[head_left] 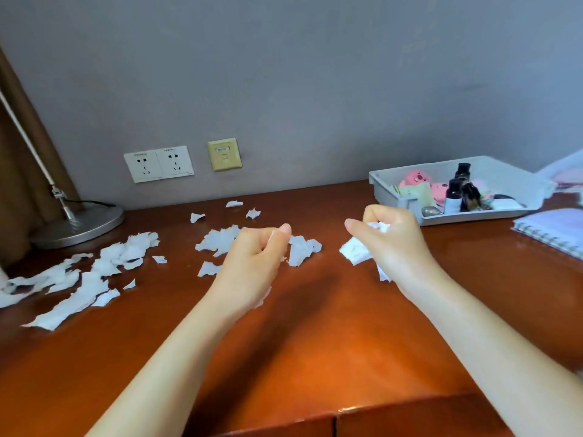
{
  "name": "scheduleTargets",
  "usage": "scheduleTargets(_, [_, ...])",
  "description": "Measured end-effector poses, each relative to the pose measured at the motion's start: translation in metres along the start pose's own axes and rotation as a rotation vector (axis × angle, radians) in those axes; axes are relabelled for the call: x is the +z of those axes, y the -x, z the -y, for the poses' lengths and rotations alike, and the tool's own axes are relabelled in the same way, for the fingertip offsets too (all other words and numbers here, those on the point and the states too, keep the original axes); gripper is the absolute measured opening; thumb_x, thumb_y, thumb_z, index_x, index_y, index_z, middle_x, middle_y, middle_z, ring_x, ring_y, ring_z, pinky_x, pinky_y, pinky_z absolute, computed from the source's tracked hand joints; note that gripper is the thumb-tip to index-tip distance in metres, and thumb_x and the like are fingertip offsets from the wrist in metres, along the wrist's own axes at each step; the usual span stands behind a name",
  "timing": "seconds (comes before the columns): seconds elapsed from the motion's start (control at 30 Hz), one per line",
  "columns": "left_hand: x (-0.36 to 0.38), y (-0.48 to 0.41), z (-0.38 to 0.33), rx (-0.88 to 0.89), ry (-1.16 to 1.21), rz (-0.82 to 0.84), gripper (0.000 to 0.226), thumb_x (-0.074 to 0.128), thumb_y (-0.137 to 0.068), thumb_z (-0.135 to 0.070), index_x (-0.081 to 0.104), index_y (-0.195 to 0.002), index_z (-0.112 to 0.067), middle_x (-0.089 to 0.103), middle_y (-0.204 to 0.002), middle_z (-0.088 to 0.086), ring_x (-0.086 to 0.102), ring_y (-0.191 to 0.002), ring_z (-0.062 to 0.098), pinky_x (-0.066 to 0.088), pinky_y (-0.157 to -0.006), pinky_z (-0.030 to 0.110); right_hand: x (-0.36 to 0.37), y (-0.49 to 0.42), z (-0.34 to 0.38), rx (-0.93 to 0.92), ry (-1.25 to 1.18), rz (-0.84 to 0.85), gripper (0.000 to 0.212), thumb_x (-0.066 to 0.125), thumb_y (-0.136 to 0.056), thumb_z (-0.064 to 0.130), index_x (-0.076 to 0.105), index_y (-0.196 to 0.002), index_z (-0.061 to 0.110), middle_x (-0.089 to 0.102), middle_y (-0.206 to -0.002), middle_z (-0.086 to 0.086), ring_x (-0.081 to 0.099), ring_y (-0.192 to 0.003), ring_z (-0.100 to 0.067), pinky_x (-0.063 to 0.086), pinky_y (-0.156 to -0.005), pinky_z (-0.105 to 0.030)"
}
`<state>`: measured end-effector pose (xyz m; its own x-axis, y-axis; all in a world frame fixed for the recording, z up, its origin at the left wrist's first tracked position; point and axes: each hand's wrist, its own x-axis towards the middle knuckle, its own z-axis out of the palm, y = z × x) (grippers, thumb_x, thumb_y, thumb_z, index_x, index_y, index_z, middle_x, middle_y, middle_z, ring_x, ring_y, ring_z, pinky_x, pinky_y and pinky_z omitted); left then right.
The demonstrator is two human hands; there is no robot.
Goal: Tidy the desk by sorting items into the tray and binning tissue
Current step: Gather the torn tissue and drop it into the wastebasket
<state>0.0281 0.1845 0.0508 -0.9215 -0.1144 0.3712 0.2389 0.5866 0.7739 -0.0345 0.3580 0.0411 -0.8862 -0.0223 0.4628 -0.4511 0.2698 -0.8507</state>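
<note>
Torn white tissue scraps [94,272] lie scattered over the left and middle of the reddish wooden desk [315,342]. My left hand [255,263] hovers over the middle heap of scraps [217,241], fingers curled, a bit of white tissue pinched between thumb and fingers. To the right, my right hand [391,244] is closed on a wad of tissue pieces [356,252] that sticks out below the fingers. A grey tray [388,190] at the back right holds pink plush toys [416,178], small dark bottles [462,190] and other small items.
A lamp with a round metal base [79,227] stands at the back left. Wall sockets [159,164] sit above the desk's rear edge. A spiral notebook [555,228] lies at the far right. No bin is in view.
</note>
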Motion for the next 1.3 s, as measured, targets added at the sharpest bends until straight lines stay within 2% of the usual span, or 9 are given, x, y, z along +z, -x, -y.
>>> scheduleTargets(0.2, [0.059,0.038,-0.045,0.034,0.129,0.248,0.05,0.035,-0.1,-0.037,0.035,-0.055,-0.013,0.031,-0.038,-0.005,0.032,-0.033,0.012,0.029,-0.037,0.018,-0.064,0.06,-0.006,0.105,0.061,0.122,0.044,0.064,-0.086,0.026,0.039,-0.05,0.021,0.04,-0.042,0.01,0.046,-0.047,0.0,0.032,-0.056,-0.026])
scheduleTargets(0.37, [0.122,0.076,-0.08,0.114,0.279,0.496,0.054,0.037,-0.1,-0.032,0.04,-0.047,-0.02,0.03,-0.037,-0.006,0.03,-0.03,0.015,0.03,-0.04,0.023,-0.129,0.11,-0.03,0.17,0.078,-0.041,0.052,0.065,-0.085,0.018,0.033,-0.044,0.019,0.024,-0.041,0.009,0.027,-0.04,-0.006,0.024,-0.041,-0.011])
scheduleTargets(0.5, [0.181,0.103,-0.101,0.201,0.296,0.63,0.052,0.038,-0.101,-0.026,0.035,-0.049,-0.018,0.03,-0.033,-0.007,0.029,-0.025,0.003,0.026,-0.035,0.018,-0.184,0.153,-0.065,0.278,0.096,-0.157,0.054,0.065,-0.085,0.017,0.032,-0.042,0.02,0.02,-0.042,0.009,0.022,-0.043,-0.006,0.019,-0.039,-0.013])
scheduleTargets(0.8, [0.326,0.154,-0.1,0.196,0.275,0.882,0.049,0.039,-0.1,-0.021,0.029,-0.053,-0.013,0.026,-0.043,-0.005,0.027,-0.03,0.006,0.029,-0.042,0.016,-0.278,0.252,-0.177,0.664,0.175,-0.429,0.043,0.062,-0.086,0.011,0.032,-0.055,0.012,0.021,-0.047,0.008,0.021,-0.042,-0.007,0.018,-0.04,-0.016])
scheduleTargets(0.87, [0.361,0.166,-0.092,0.115,0.293,0.939,0.052,0.039,-0.101,-0.021,0.024,-0.051,-0.016,0.025,-0.043,-0.002,0.026,-0.032,0.007,0.043,-0.059,0.023,-0.291,0.274,-0.198,0.755,0.189,-0.436,0.034,0.061,-0.086,0.012,0.039,-0.062,0.007,0.024,-0.055,0.0,0.023,-0.048,-0.009,0.02,-0.038,-0.015])
scheduleTargets(0.93, [0.4,0.18,-0.082,-0.011,0.311,1.011,0.052,0.04,-0.1,-0.023,0.023,-0.051,-0.018,0.026,-0.045,0.002,0.029,-0.039,0.013,0.043,-0.069,0.029,-0.303,0.293,-0.221,0.839,0.211,-0.473,0.03,0.061,-0.086,0.011,0.041,-0.063,0.007,0.026,-0.058,-0.005,0.026,-0.054,-0.014,0.022,-0.04,-0.016])
scheduleTargets(1.07, [0.468,0.213,-0.067,-0.37,0.287,1.113,0.053,0.04,-0.101,-0.025,0.025,-0.051,-0.016,0.023,-0.043,-0.002,0.025,-0.036,0.015,0.039,-0.049,0.037,-0.321,0.328,-0.266,1.006,0.17,-0.562,0.028,0.062,-0.082,0.01,0.043,-0.063,0.009,0.032,-0.058,-0.009,0.032,-0.058,-0.018,0.025,-0.053,-0.029])
scheduleTargets(1.13, [0.5,0.229,-0.061,-0.639,0.272,1.147,0.049,0.039,-0.101,-0.026,0.026,-0.055,-0.015,0.022,-0.045,-0.002,0.021,-0.034,0.012,0.026,-0.038,0.025,-0.329,0.343,-0.287,1.092,0.152,-0.611,0.022,0.062,-0.083,0.011,0.048,-0.066,0.009,0.038,-0.064,-0.012,0.036,-0.063,-0.02,0.026,-0.055,-0.03])
scheduleTargets(1.3, [0.564,0.26,-0.048,-0.846,0.169,1.114,0.048,0.041,-0.098,-0.027,0.028,-0.054,-0.017,0.024,-0.052,0.002,0.022,-0.041,0.016,0.02,-0.051,0.029,-0.338,0.376,-0.33,1.282,0.027,-0.746,0.031,0.062,-0.088,0.02,0.052,-0.064,0.004,0.041,-0.062,-0.016,0.04,-0.061,-0.023,0.031,-0.063,-0.031])
